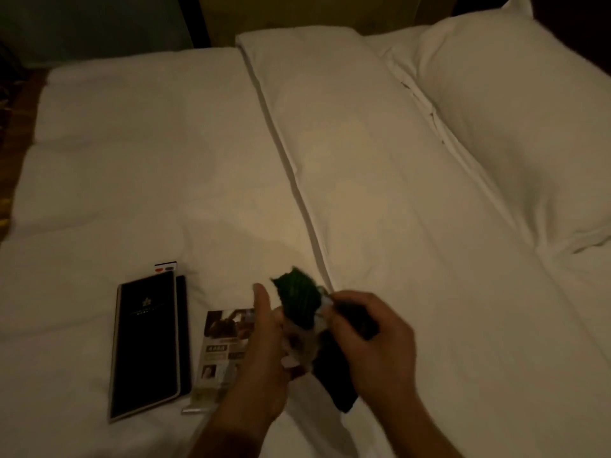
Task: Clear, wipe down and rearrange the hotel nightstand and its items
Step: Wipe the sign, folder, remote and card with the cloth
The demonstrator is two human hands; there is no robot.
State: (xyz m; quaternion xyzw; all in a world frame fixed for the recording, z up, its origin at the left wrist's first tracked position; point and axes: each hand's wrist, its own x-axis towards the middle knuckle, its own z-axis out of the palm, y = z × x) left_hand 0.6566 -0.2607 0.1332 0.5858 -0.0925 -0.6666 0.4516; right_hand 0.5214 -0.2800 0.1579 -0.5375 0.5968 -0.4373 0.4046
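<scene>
**Dim hotel bed [165, 160] as holding spot**

Low warm light, white duvet, pillows [496, 127] at right. Lying on the duvet: black folder [148, 345], leaflet [220, 355] just beside. Probably mid-clearing; wiping and rearranging not yet done, nightstand out of view. Left hand [264, 355] cupping a blurred green thing [297, 300]; right hand [373, 338], fingers [340, 320] curled round a dark object [334, 381].
</scene>
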